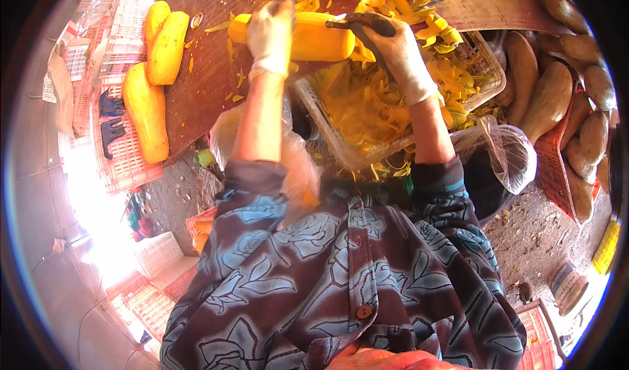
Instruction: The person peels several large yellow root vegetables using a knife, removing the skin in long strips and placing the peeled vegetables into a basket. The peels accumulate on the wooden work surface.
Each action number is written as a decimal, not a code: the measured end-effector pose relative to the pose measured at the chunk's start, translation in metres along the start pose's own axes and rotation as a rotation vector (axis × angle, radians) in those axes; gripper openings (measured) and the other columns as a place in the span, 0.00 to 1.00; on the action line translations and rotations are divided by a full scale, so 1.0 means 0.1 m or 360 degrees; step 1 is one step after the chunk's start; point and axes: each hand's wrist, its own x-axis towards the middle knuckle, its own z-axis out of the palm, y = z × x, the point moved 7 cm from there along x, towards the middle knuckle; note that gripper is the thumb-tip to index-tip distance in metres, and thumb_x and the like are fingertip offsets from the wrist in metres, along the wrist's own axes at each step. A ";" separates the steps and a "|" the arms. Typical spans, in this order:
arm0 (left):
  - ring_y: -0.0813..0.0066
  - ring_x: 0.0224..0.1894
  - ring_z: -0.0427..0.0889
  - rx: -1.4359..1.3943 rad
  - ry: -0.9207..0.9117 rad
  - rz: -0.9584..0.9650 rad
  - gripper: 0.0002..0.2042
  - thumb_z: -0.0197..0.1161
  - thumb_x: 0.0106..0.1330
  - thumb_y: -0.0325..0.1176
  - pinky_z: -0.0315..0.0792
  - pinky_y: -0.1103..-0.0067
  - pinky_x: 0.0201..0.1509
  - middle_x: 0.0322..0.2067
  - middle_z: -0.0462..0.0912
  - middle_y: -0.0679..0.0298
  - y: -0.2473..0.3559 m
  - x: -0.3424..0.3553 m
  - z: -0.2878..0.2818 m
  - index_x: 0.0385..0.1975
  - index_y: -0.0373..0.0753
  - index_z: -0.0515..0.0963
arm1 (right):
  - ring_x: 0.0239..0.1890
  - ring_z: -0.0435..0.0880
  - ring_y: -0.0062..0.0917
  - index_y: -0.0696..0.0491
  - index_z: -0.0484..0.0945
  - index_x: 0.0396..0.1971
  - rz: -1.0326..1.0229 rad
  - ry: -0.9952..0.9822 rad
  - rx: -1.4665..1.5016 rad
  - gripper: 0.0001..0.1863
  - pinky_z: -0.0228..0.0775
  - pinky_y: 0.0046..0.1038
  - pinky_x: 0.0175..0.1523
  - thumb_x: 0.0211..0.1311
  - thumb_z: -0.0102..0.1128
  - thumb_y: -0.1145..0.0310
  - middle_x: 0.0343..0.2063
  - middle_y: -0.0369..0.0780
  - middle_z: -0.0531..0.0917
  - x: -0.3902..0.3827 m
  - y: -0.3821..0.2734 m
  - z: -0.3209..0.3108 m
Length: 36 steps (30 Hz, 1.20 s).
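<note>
A peeled yellow-orange squash (321, 37) lies across the brown tabletop (216, 82). My left hand (270, 37), in a pale glove, is closed around the squash toward its left end. My right hand (400, 54), gloved too, grips a dark-handled peeler (339, 24) whose tip is at the right part of the squash. The peeler's blade is too small to make out. Below the right hand, a pale plastic crate (335, 139) holds a heap of yellow peelings (370, 111). More loose peelings (400, 0) lie on the tabletop beyond it.
Several peeled squashes (145, 111) rest along the table's left edge, by red crates (128, 167) and dark gloves (113, 124). At the right, unpeeled squashes (553, 101) are piled in and around a red crate (553, 173). Clear plastic (504, 154) covers my legs.
</note>
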 end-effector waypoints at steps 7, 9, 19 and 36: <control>0.61 0.46 0.86 -0.0052 0.0036 0.0183 0.11 0.67 0.65 0.44 0.74 0.72 0.59 0.35 0.91 0.63 0.22 -0.29 0.14 0.35 0.48 0.91 | 0.39 0.77 0.07 0.58 0.84 0.57 0.0002 0.0059 0.0529 0.16 0.71 0.13 0.45 0.74 0.64 0.71 0.39 0.27 0.85 -0.65 0.12 0.20; 0.63 0.44 0.86 0.0017 -0.0014 0.0484 0.10 0.69 0.61 0.42 0.77 0.70 0.53 0.32 0.90 0.64 0.26 -0.30 0.10 0.34 0.45 0.90 | 0.39 0.77 0.08 0.58 0.84 0.57 0.0037 0.0031 0.0545 0.16 0.71 0.13 0.45 0.73 0.64 0.71 0.40 0.27 0.85 -0.71 0.22 0.21; 0.70 0.48 0.86 -0.0477 -0.0163 0.0059 0.14 0.69 0.65 0.27 0.79 0.77 0.54 0.46 0.88 0.61 -0.11 -0.21 0.23 0.49 0.34 0.86 | 0.49 0.83 0.16 0.63 0.83 0.54 0.0206 0.0297 0.0540 0.15 0.75 0.21 0.57 0.70 0.65 0.75 0.47 0.37 0.89 -1.05 0.71 -0.13; 0.72 0.48 0.85 -0.1557 -0.0047 -0.0204 0.18 0.75 0.65 0.29 0.77 0.77 0.61 0.47 0.86 0.63 -0.43 -0.42 0.15 0.52 0.27 0.84 | 0.31 0.74 0.07 0.56 0.84 0.49 0.0249 0.0356 0.0731 0.12 0.65 0.13 0.34 0.76 0.63 0.65 0.32 0.28 0.82 -0.82 0.84 0.27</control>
